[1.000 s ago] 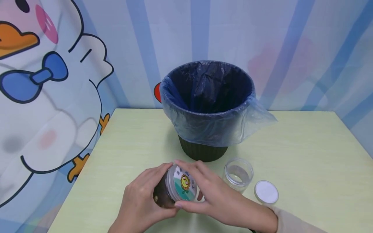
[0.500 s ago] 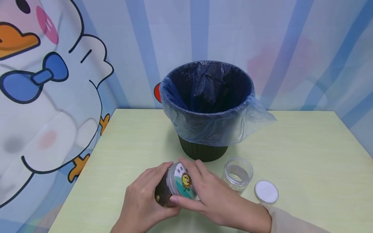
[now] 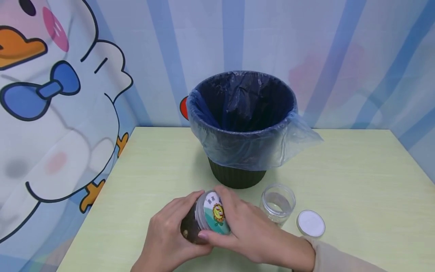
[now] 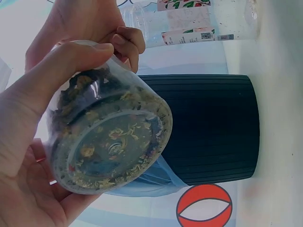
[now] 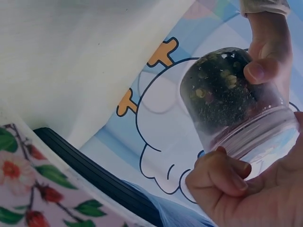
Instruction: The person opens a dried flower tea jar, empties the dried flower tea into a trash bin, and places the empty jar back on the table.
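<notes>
A clear plastic jar (image 4: 113,137) of dried, dark leafy bits with paler flecks is held tilted over the table's near side. My left hand (image 3: 170,228) grips its body, thumb on one side and fingers on the other. Its lid (image 3: 215,213), grey-rimmed with a sunflower sticker, is gripped by my right hand (image 3: 251,226), thumb at the lower edge and fingers over the top. In the right wrist view, the lid sits on the jar's mouth. To the right stands an open clear jar (image 3: 278,204), and a white lid (image 3: 310,223) lies beside it.
A black ribbed trash bin (image 3: 238,175) lined with a blue plastic bag (image 3: 251,151) stands just beyond my hands. The pale table (image 3: 360,181) reaches back to a cartoon-printed backdrop (image 3: 265,34). The open jar carries a floral label (image 5: 33,184).
My right hand has shifted its grip and turned around the lid, its thumb moving slightly left. The jar has moved a little to the right with both hands.
</notes>
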The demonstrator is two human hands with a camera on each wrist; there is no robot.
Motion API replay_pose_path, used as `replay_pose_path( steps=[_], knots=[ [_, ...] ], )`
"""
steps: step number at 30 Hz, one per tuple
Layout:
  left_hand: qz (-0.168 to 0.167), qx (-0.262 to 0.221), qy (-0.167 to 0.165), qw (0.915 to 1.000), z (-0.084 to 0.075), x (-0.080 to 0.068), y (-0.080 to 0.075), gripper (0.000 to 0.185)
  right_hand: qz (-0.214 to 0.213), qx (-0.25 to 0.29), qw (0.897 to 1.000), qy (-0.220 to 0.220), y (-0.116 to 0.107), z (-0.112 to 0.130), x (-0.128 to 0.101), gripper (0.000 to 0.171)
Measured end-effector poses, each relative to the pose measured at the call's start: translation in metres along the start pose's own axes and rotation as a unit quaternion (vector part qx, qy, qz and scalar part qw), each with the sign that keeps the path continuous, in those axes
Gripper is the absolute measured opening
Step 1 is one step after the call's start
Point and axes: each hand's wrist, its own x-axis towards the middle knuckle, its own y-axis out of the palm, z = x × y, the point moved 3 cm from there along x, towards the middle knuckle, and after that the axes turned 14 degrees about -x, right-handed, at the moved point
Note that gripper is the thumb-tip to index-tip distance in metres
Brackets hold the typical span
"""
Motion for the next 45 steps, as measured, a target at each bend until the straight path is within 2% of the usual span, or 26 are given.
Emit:
replay_pose_path(
  steps=[6,13,19,31,38,45],
  knots=[
    [-0.003,-0.021,0.015,0.9997,0.001,0.001,-0.003,0.089,0.01,0.033,0.999,0.002,-0.001,-0.001,0.0,0.087],
    [0.012,-0.042,-0.008,0.999,0.002,0.002,-0.006,0.087,0.019,0.038,0.999,-0.006,0.004,-0.003,0.0,0.088],
    [0.022,-0.041,-0.022,0.9987,0.003,0.003,-0.005,0.086,0.032,0.044,0.998,-0.014,0.007,-0.005,0.0,0.087],
    [0.044,-0.051,-0.025,0.9974,0.004,0.005,-0.003,0.085,0.012,0.031,0.997,-0.071,0.013,-0.013,0.0,0.08],
    [0.045,-0.091,-0.041,0.994,0.008,0.003,-0.003,0.085,0.017,0.026,0.996,-0.081,0.014,-0.015,0.003,0.079],
    [0.057,-0.132,-0.071,0.9871,0.015,0.001,-0.003,0.084,0.023,0.02,0.995,-0.093,0.016,-0.015,0.004,0.078]
  ],
)
